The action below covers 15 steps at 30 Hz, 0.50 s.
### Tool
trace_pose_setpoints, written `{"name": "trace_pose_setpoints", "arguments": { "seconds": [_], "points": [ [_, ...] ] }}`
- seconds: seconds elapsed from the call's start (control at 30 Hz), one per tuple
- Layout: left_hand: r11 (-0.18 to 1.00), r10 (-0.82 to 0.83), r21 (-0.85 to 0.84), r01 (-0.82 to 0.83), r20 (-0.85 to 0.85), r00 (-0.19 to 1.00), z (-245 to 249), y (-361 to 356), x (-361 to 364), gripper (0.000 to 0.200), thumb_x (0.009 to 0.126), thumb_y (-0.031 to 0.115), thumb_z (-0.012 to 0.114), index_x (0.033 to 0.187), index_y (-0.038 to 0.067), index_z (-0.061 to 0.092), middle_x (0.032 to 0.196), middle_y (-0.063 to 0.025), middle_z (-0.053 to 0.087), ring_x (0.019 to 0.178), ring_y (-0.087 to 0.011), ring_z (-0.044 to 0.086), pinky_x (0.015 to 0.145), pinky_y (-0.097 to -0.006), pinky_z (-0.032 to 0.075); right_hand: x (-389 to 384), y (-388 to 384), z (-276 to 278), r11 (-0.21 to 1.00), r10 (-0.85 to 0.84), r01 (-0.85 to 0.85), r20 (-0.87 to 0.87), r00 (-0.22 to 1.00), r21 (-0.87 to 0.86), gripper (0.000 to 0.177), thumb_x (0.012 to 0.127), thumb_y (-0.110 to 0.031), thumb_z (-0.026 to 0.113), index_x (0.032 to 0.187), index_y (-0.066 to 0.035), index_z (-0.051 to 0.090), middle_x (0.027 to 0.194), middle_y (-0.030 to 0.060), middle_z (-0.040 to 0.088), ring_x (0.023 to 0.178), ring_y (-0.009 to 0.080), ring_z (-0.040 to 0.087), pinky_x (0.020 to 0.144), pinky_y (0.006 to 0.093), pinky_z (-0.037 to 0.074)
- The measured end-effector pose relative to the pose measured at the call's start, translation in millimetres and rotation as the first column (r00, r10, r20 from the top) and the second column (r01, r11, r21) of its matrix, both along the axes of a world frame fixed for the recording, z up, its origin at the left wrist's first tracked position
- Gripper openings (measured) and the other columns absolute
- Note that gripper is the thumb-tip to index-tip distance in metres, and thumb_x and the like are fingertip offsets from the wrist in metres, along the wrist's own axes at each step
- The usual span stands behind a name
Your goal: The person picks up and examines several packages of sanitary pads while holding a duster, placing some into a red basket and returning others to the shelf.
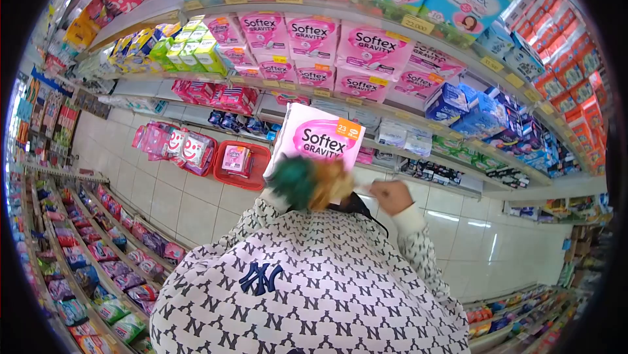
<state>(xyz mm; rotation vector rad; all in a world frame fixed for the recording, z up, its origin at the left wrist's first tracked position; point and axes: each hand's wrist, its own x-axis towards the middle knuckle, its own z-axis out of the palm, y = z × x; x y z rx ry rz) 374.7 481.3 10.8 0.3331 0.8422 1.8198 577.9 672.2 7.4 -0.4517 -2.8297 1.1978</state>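
A pink and white Softex Gravity pack [320, 133] is upright in front of my chest. Over its lower edge is a blurred feather duster [313, 181], green on the left and golden brown on the right. My right hand [391, 196] is just right of the duster, with its fingers curled together around what looks like its thin handle. The sleeve of my left arm reaches up to the pack's lower left corner, where my left hand is hidden behind the pack and duster.
Shelves ahead hold rows of Softex packs [376, 47] and blue packs [468, 109]. On the tiled floor stand a red basket [261, 181] with packs inside and bundled pink packs [190, 149]. Stocked shelves [98, 249] run along the left.
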Motion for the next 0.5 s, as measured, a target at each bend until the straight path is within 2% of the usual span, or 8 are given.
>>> {"name": "trace_pose_setpoints", "arguments": {
  "seconds": [0.1, 0.2, 0.3, 0.37, 0.4, 0.43, 0.47, 0.5],
  "points": [
    [0.999, 0.04, -0.002, -0.04, -0.059, 0.997, 11.7, 9.1, -14.7, 0.058, 0.094, 0.039, 0.045, 0.143, 0.009, 0.034, 0.138, -0.0119, 0.043, 0.128, -0.0265, 0.039, 0.106, -0.041, 0.033, -3.1, 32.1, -19.6, 0.837, -0.542, 0.507, -0.192, 0.818, -0.206, 0.027, 0.094, -0.023, 0.056, 0.092, 0.0, 0.068, 0.062, 0.0083, 0.061, 0.057, 0.0135, 0.052, 0.056, 0.0305, 0.044],
    [0.994, 0.103, -0.009, -0.105, -0.134, 0.986, 8.4, 15.6, -20.8, 0.056, 0.095, 0.035, 0.045, 0.143, 0.008, 0.034, 0.138, -0.0113, 0.042, 0.128, -0.0249, 0.039, 0.106, -0.0386, 0.033, 0.6, 23.4, -29.4, 0.797, -0.57, 0.463, -0.228, 0.789, -0.388, 0.031, 0.097, -0.023, 0.051, 0.086, 0.001, 0.067, 0.059, -0.0002, 0.053, 0.058, 0.006, 0.039, 0.052, 0.0255, 0.037],
    [0.986, 0.154, -0.01, -0.165, -0.298, 0.942, -5.7, 22.3, -19.5, 0.055, 0.096, 0.032, 0.046, 0.143, 0.006, 0.033, 0.139, -0.0107, 0.041, 0.128, -0.0233, 0.039, 0.106, -0.0361, 0.033, -12.4, -21.0, -11.9, 0.738, -0.378, 0.218, -0.124, 0.918, -0.639, 0.025, 0.099, -0.022, 0.046, 0.083, -0.004, 0.055, 0.066, -0.0034, 0.045, 0.059, 0.0053, 0.042, 0.052, 0.0205, 0.037],
    [0.986, 0.149, -0.008, -0.167, -0.41, 0.9, 0.9, 23.1, -16.8, 0.054, 0.097, 0.029, 0.046, 0.143, 0.005, 0.032, 0.139, -0.0103, 0.041, 0.128, -0.0222, 0.039, 0.107, -0.0345, 0.033, -29.7, -38.9, -5.7, 0.712, -0.385, 0.13, -0.229, 0.894, -0.69, 0.026, 0.1, -0.024, 0.045, 0.087, -0.003, 0.053, 0.076, -0.0009, 0.047, 0.062, 0.0074, 0.047, 0.058, 0.0216, 0.043],
    [0.993, 0.11, -0.014, -0.121, -0.329, 0.938, 9.9, 19.7, -14.8, 0.054, 0.097, 0.028, 0.047, 0.144, 0.005, 0.032, 0.139, -0.0101, 0.041, 0.128, -0.0217, 0.039, 0.107, -0.0336, 0.033, -35.5, -40.9, -8.2, 0.701, -0.4, 0.107, -0.264, 0.878, -0.705, 0.026, 0.1, -0.024, 0.045, 0.088, -0.002, 0.052, 0.079, 0.0001, 0.048, 0.064, 0.0076, 0.048, 0.059, 0.0216, 0.044],
    [0.995, 0.038, -0.087, -0.045, -0.087, 0.995, 54.7, 12.1, -6.2, 0.058, 0.097, 0.034, 0.046, 0.145, 0.007, 0.03, 0.14, -0.0093, 0.04, 0.129, -0.0215, 0.038, 0.107, -0.0343, 0.033, -38.4, -44.6, -7.8, 0.688, -0.414, 0.083, -0.296, 0.861, -0.721, 0.026, 0.101, -0.024, 0.044, 0.089, -0.002, 0.052, 0.082, 0.0012, 0.049, 0.065, 0.0078, 0.049, 0.061, 0.0217, 0.045],
    [0.999, 0.01, 0.045, -0.012, 0.039, 0.999, 49.6, 16.1, -15.0, 0.065, 0.095, 0.047, 0.044, 0.148, 0.012, 0.027, 0.143, -0.0088, 0.038, 0.13, -0.0225, 0.038, 0.106, -0.0361, 0.035, -32.4, -44.1, 14.6, 0.618, -0.38, 0.15, -0.125, 0.917, -0.772, 0.023, 0.1, -0.021, 0.045, 0.105, 0.001, 0.053, 0.099, 0.0053, 0.056, 0.085, 0.0118, 0.057, 0.072, 0.0249, 0.049],
    [0.993, 0.105, 0.057, -0.108, 0.044, 0.993, 48.9, 10.3, -14.7, 0.069, 0.094, 0.051, 0.044, 0.148, 0.015, 0.026, 0.145, -0.0092, 0.037, 0.127, -0.0238, 0.042, 0.107, -0.0379, 0.034, -31.8, -45.7, -15.2, 0.567, -0.399, 0.008, -0.266, 0.878, -0.823, 0.032, 0.1, -0.018, 0.045, 0.124, 0.002, 0.048, 0.118, 0.0102, 0.057, 0.106, 0.0165, 0.055, 0.086, 0.0295, 0.048]
  ]
}}
